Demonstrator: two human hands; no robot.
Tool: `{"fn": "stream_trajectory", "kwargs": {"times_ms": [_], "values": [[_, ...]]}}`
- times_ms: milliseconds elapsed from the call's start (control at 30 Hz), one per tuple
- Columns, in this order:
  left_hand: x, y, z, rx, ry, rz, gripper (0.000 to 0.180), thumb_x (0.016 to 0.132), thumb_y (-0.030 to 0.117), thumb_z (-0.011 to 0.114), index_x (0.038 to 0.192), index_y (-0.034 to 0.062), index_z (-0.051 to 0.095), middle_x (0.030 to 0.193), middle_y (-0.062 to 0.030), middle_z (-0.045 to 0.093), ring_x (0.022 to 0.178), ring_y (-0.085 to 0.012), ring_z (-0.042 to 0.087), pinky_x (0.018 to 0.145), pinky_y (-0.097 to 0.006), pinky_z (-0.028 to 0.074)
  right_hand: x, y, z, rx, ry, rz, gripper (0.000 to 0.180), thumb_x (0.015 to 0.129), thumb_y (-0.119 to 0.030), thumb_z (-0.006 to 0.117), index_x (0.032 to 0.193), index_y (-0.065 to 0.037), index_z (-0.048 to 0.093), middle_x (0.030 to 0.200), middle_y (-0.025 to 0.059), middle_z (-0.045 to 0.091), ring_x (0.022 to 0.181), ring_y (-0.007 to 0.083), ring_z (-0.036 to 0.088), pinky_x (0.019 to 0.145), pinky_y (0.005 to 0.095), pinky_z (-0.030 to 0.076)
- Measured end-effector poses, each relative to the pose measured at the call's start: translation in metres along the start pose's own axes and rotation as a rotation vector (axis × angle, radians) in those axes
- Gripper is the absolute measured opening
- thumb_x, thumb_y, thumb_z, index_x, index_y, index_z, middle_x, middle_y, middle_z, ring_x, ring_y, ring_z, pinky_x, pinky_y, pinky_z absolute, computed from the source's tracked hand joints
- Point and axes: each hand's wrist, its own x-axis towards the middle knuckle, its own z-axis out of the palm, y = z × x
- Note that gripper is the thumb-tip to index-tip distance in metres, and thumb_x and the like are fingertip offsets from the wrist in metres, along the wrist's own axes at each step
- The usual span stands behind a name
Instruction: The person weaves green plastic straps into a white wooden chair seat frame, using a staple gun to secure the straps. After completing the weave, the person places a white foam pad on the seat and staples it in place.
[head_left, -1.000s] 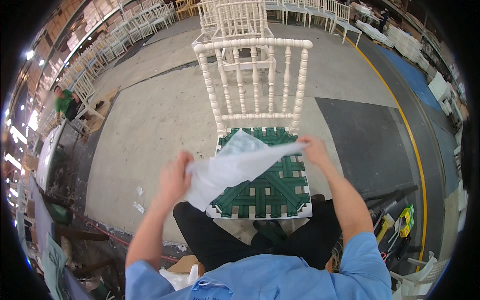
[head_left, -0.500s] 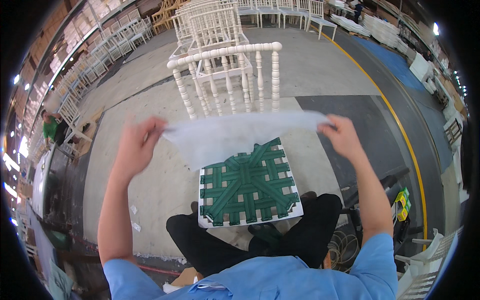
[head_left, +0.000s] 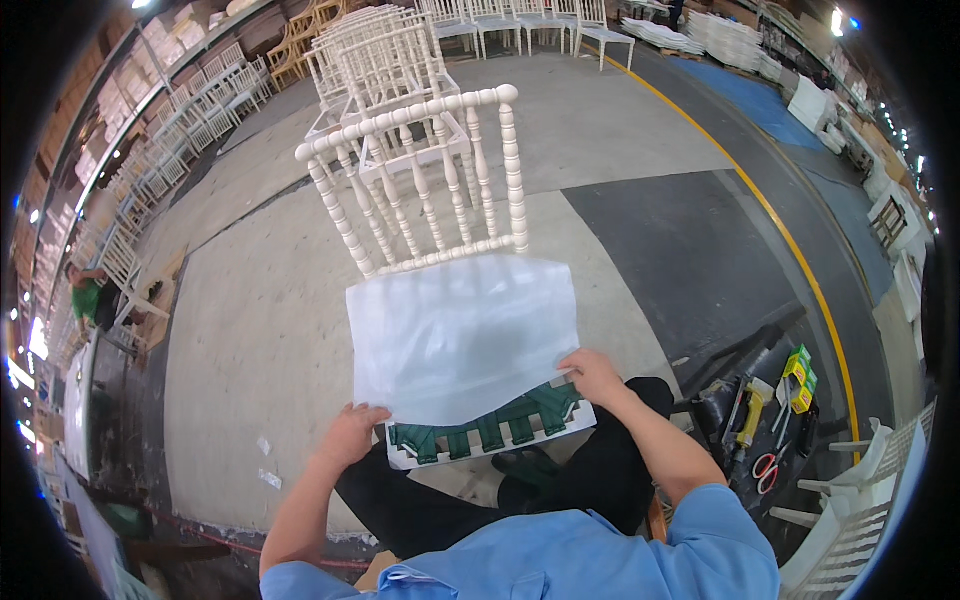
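A white translucent sheet (head_left: pixel 460 325) lies over most of the seat of a white wooden chair (head_left: pixel 430 185) in front of me. Green webbing (head_left: pixel 500 425), woven across the seat frame, shows only along the near edge; the sheet hides the rest. My left hand (head_left: pixel 350 432) pinches the sheet's near left corner, beside the seat's front left. At the sheet's near right corner, my right hand (head_left: pixel 590 376) grips it between thumb and fingers. The chair's turned spindle back rises beyond the far end of the sheet.
At my right a dark stand (head_left: pixel 740 420) bears red-handled scissors (head_left: pixel 766 472), a yellow-handled tool (head_left: pixel 752 412) and green-yellow boxes (head_left: pixel 799 378). White chairs (head_left: pixel 375 60) stand beyond the seat. Another white chair (head_left: pixel 860 510) is at lower right. A person in green (head_left: pixel 86 295) sits far left.
Both hands have come down toward me with the sheet, from above the seat's far part to its near edge. The sheet now covers most of the webbing. The view has shifted slightly.
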Motion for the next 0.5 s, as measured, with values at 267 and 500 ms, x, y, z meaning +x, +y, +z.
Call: {"fn": "stream_trajectory", "kwargs": {"times_ms": [267, 500], "values": [[-0.012, 0.003, 0.046, 0.075, -0.177, 0.028, 0.051, 0.085, -0.002, 0.057, 0.131, 0.0163, 0.070, 0.124, -0.0094, 0.075, 0.119, -0.0343, 0.068, 0.111, -0.055, 0.046, -0.025, 0.007, 0.024, -0.163, -0.181, 0.041, 0.022, 0.084, -0.005, 0.071, 0.101, -0.013, 0.081, 0.108, 0.0104, 0.074, 0.108, 0.0339, 0.069, 0.094, 0.0458, 0.055], [-0.028, 0.026, 0.059, 0.174, -0.288, 0.112, 0.051, 0.090, 0.006, 0.059, 0.139, 0.0168, 0.066, 0.137, -0.0057, 0.070, 0.123, -0.0314, 0.068, 0.116, -0.058, 0.043, -0.047, -0.005, 0.018, -0.247, -0.223, 0.025, 0.027, 0.081, -0.006, 0.075, 0.103, -0.017, 0.083, 0.124, 0.0075, 0.071, 0.122, 0.0337, 0.063, 0.101, 0.0472, 0.052]]}}
